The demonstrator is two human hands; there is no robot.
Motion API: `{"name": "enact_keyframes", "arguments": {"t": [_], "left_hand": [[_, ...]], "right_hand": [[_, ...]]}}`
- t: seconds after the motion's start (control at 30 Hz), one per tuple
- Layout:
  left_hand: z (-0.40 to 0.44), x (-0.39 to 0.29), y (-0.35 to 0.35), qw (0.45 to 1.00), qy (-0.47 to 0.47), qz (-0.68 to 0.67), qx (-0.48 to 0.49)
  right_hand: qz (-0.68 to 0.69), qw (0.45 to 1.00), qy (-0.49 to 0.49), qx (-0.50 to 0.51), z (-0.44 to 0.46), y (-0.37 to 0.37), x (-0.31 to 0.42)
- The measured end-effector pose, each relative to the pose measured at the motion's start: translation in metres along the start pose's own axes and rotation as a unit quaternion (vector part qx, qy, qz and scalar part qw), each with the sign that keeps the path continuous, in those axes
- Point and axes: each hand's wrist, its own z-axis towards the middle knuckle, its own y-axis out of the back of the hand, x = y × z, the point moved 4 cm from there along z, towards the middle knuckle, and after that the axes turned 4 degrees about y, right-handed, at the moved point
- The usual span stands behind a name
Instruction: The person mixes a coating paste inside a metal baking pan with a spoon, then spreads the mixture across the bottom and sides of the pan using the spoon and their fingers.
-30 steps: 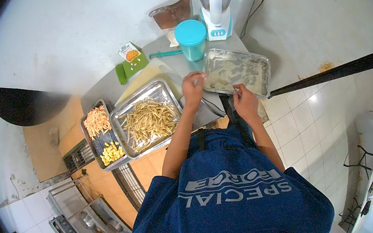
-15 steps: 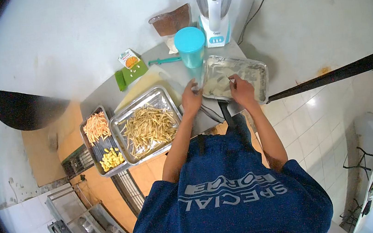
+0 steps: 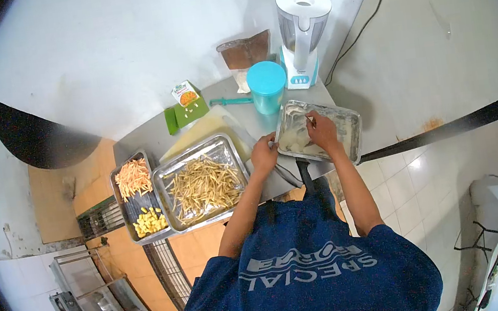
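Observation:
A metal tray (image 3: 353, 136) with pale, floury powder (image 3: 293, 134) in it lies at the counter's right end. My right hand (image 3: 323, 132) is over the tray, fingers bent down and pinched close to the powder; what they hold is hidden. At the tray's left rim is my left hand (image 3: 264, 155), its thumb and fingers closed about the edge. To its left, a larger metal tray (image 3: 221, 144) carries a heap of thin, yellowish-brown sticks (image 3: 206, 187). A narrower tray (image 3: 141, 200) beside that holds orange sticks (image 3: 134, 178) and yellow chunks (image 3: 149, 222).
Behind the floury tray stand a turquoise-lidded container (image 3: 268, 90) and a white blender (image 3: 299, 43). A turquoise-handled tool (image 3: 230, 101), a brown packet (image 3: 247, 52), a small seasoning packet (image 3: 185, 93) and a green leaf piece (image 3: 192, 111) lie along the wall.
The camera has tilted, so the counter sits lower in view. My right hand has shifted slightly over the powder, and my left fingers have moved down along the tray's left edge.

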Motion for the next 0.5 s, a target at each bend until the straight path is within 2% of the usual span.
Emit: {"name": "enact_keyframes", "arguments": {"t": [0.03, 0.1, 0.13, 0.3, 0.33, 0.4, 0.5], "left_hand": [[0.000, 0.000, -0.001, 1.000, 0.007, -0.013, 0.016], [-0.001, -0.002, 0.001, 1.000, -0.011, 0.009, 0.004], [-0.001, -0.004, 0.002, 0.999, -0.030, 0.032, -0.007], [-0.003, -0.004, 0.002, 1.000, -0.010, 0.006, 0.011], [-0.003, -0.004, 0.003, 1.000, -0.019, 0.003, 0.012], [-0.002, -0.004, 0.001, 1.000, -0.009, 0.004, 0.019], [-0.001, -0.003, 0.001, 0.999, -0.007, 0.019, 0.027]], "right_hand": [[-0.001, 1.000, 0.000, -0.001, 0.002, -0.006, -0.003], [-0.002, 0.983, 0.102, -0.156, 0.002, -0.007, 0.004], [-0.002, 0.982, 0.102, -0.156, 0.002, -0.009, 0.001], [-0.013, 0.996, 0.091, -0.013, -0.004, 0.010, 0.001], [-0.011, 0.996, 0.091, -0.013, -0.002, 0.010, 0.005], [-0.007, 0.994, 0.070, -0.083, 0.003, 0.014, 0.005], [-0.039, 0.994, 0.086, -0.052, 0.005, -0.003, 0.012]]}}
